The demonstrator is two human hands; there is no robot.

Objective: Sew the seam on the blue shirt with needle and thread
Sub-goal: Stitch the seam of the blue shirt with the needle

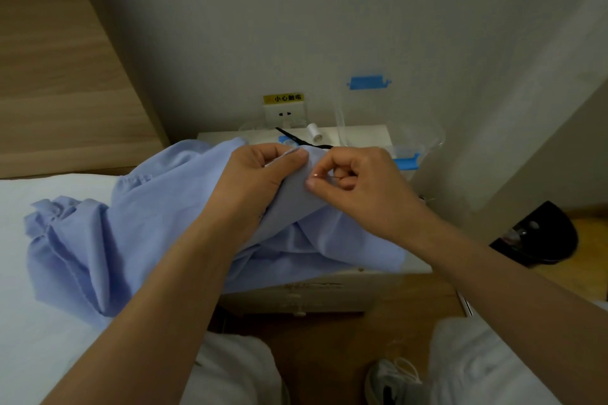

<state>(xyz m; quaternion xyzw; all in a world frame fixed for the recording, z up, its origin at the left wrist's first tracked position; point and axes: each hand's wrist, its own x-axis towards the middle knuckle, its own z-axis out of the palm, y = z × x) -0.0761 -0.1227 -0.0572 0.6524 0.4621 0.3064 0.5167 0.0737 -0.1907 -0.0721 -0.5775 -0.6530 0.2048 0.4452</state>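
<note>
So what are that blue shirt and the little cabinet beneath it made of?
The shirt looks like thin woven cloth, matte, probably cotton or a blend: it crumples into soft folds. The cabinet seems to be painted or laminated board, smooth and off-white; which of the two, the picture leaves open.

A yellow label above the wall socket reads "小心触电".

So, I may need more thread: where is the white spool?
In the head view, the white spool stands at the back of the bedside cabinet, right of the wall socket, behind the black scissors.
</note>
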